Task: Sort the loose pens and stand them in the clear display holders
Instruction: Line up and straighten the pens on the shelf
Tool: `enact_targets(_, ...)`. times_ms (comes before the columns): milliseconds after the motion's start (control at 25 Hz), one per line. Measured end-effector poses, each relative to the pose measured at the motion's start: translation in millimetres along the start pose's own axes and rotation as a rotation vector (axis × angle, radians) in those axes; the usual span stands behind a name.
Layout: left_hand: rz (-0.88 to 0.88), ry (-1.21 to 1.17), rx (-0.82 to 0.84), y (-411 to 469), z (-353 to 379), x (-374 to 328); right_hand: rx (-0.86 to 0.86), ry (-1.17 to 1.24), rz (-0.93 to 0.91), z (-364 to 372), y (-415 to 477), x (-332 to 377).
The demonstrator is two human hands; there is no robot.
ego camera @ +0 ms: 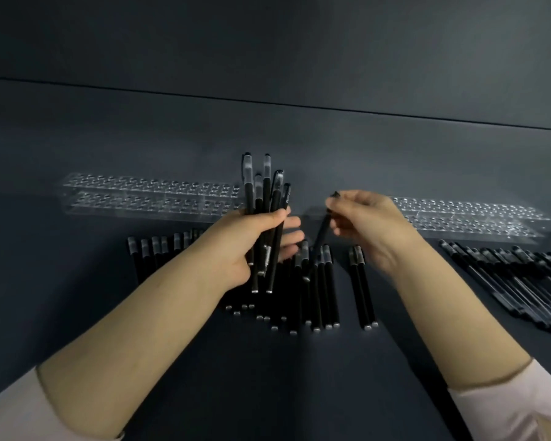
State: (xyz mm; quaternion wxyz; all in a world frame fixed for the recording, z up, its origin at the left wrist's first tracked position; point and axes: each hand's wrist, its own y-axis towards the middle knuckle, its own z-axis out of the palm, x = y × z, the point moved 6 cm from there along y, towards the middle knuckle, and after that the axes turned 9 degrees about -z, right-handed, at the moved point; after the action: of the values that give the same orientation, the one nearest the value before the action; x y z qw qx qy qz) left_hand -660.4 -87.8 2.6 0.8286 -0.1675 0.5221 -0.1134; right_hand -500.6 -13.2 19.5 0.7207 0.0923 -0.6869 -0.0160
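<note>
My left hand (252, 243) grips a bundle of several black pens (265, 198) upright, their frosted caps pointing up. My right hand (368, 224) pinches a single black pen (320, 237) near its cap, and the pen hangs slanted down to the left above the table. Under both hands a row of loose black pens (325, 288) lies flat on the dark table. A clear display holder (147, 198) with many holes stands at the back left. Another clear holder (477, 218) stands at the back right, and I see no pens in either.
A second heap of dark pens (522, 281) lies at the right edge of the table. The dark table (268, 377) meets a dark wall behind the holders. Pale sleeves cover both of my forearms near the bottom corners.
</note>
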Motion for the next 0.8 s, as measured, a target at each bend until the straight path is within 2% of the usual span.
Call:
enact_targets(200,-0.044,0.009,-0.003,0,2,4,0.199,-0.574,0.026,-13,-8,-15)
enact_targets(320,-0.077,0.133,0.031,-1,4,9,0.254,-0.721,0.061,-16,-9,-21)
enact_targets(400,-0.079,0.188,0.033,-1,4,11,0.204,-0.727,0.002,-18,-8,-18)
enact_targets(480,-0.061,0.207,0.035,-1,5,11,0.141,-0.610,-0.102,-16,-9,-7)
enact_targets(520,-0.050,0.195,0.042,-2,6,11,0.144,-0.470,-0.110,-12,-9,-4)
enact_targets(640,-0.037,0.157,0.075,-3,11,14,0.261,-0.089,-0.025,7,-16,-3)
enact_targets(720,-0.027,0.177,0.086,-5,14,16,0.294,0.011,-0.017,14,-19,-4)
enact_targets(800,-0.019,0.223,0.074,-4,14,16,0.234,0.106,-0.057,11,-15,-1)
